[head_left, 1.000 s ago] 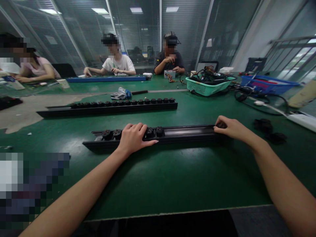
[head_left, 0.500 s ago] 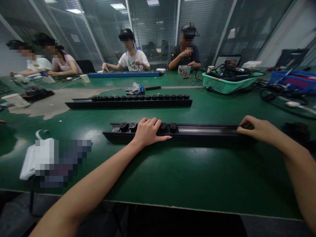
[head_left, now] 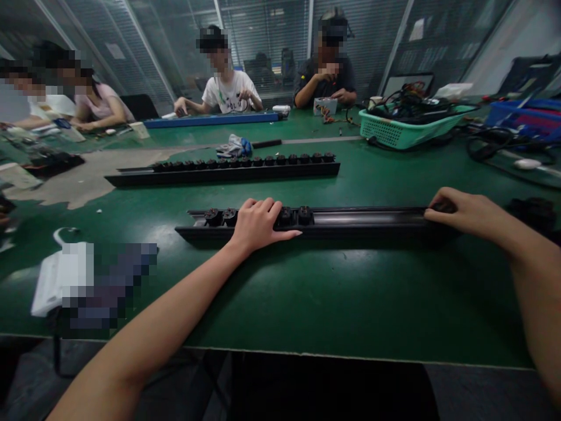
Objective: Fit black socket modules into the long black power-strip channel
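A long black metal channel (head_left: 368, 216) lies crosswise on the table before me. Several round black socket modules (head_left: 305, 215) sit in its left half, while the bare trough shows to their right. My left hand (head_left: 258, 225) is closed across the channel over the modules, its thumb along the near side and its fingers toward the far side; it hides what lies beneath. At the channel's right end, my right hand (head_left: 451, 207) pinches a dark rounded piece that looks like another socket module, partly covered by the fingers.
Farther back lies a second black channel (head_left: 228, 174) filled with modules. Beyond it are gloves (head_left: 235, 146) and a green basket (head_left: 394, 130) of cables. Dark parts (head_left: 532, 213) lie at right, a white device (head_left: 61, 280) at left. Several people sit across the green table (head_left: 350, 304).
The whole view has shifted slightly as my head moved. My right hand stays at the channel's right end with the dark piece, and my left hand keeps its place over the modules.
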A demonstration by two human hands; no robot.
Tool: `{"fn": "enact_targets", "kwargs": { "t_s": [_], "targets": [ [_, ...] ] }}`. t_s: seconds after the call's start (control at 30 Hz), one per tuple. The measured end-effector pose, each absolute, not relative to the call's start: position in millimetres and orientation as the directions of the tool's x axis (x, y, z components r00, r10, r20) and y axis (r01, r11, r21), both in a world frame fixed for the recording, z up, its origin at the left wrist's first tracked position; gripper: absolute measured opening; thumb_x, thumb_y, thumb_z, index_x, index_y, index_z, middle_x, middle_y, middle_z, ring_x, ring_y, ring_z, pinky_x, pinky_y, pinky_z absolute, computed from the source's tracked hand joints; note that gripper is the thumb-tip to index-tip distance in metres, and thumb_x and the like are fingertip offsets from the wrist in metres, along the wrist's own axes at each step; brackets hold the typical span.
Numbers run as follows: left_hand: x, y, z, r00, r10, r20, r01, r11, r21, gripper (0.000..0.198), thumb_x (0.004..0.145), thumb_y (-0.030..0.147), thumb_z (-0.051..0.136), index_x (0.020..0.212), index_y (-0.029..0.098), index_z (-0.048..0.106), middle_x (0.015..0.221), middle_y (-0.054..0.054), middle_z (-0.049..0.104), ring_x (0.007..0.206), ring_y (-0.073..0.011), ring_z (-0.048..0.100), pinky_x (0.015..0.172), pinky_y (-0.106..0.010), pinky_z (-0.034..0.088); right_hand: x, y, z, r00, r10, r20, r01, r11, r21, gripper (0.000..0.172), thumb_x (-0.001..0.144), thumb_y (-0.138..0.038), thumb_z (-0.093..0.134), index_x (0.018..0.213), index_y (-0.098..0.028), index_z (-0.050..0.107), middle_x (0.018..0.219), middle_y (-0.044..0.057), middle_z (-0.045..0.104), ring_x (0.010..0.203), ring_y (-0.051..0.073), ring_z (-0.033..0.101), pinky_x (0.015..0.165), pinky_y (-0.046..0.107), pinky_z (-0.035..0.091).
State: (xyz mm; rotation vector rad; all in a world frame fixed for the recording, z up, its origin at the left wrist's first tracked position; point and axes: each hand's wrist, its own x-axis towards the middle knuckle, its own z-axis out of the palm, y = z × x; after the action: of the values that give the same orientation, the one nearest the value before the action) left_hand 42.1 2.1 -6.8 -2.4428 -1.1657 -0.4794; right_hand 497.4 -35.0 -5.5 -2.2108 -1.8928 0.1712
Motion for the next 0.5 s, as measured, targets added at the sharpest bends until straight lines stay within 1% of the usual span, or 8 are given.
{"fn": "enact_targets", "kwargs": {
  "t_s": [0.1, 0.27, 0.5],
  "targets": [
    [42.2, 2.2, -6.7, 0.597, 0.656, 0.462, 0.791, -0.577, -0.203, 0.073, 0.079, 0.081, 0.038, 0.100, 0.016, 0.064, 0.092, -0.011, 0.066, 0.081, -0.0264, 0.061, 0.079, -0.040, 0.039, 499.0, -34.0, -5.0, 0.176, 0.984, 0.004, 0.948, -0.169, -0.269, 0.023, 0.079, -0.042, 0.062, 0.090, -0.023, 0.055, 0.091, 0.008, 0.068, 0.082, 0.023, 0.061, 0.073, 0.034, 0.044],
    [42.0, 3.2, -6.1, 0.601, 0.639, 0.481, 0.789, -0.571, -0.226, 0.071, 0.080, 0.081, 0.039, 0.097, 0.017, 0.064, 0.089, -0.011, 0.066, 0.078, -0.0258, 0.062, 0.078, -0.040, 0.040, 505.6, -38.4, -1.8, 0.209, 0.978, -0.007, 0.928, -0.200, -0.314, 0.025, 0.078, -0.042, 0.062, 0.092, -0.022, 0.055, 0.093, 0.008, 0.067, 0.086, 0.022, 0.061, 0.076, 0.031, 0.044],
    [40.8, 5.5, -6.4, 0.610, 0.616, 0.498, 0.781, -0.573, -0.248, 0.069, 0.079, 0.080, 0.042, 0.097, 0.017, 0.063, 0.088, -0.010, 0.066, 0.075, -0.0255, 0.062, 0.078, -0.041, 0.041, 523.6, -43.1, 0.4, 0.295, 0.956, -0.010, 0.915, -0.285, -0.286, 0.037, 0.076, -0.050, 0.061, 0.097, -0.020, 0.053, 0.099, 0.012, 0.066, 0.087, 0.024, 0.060, 0.077, 0.033, 0.044]
  ]
}}
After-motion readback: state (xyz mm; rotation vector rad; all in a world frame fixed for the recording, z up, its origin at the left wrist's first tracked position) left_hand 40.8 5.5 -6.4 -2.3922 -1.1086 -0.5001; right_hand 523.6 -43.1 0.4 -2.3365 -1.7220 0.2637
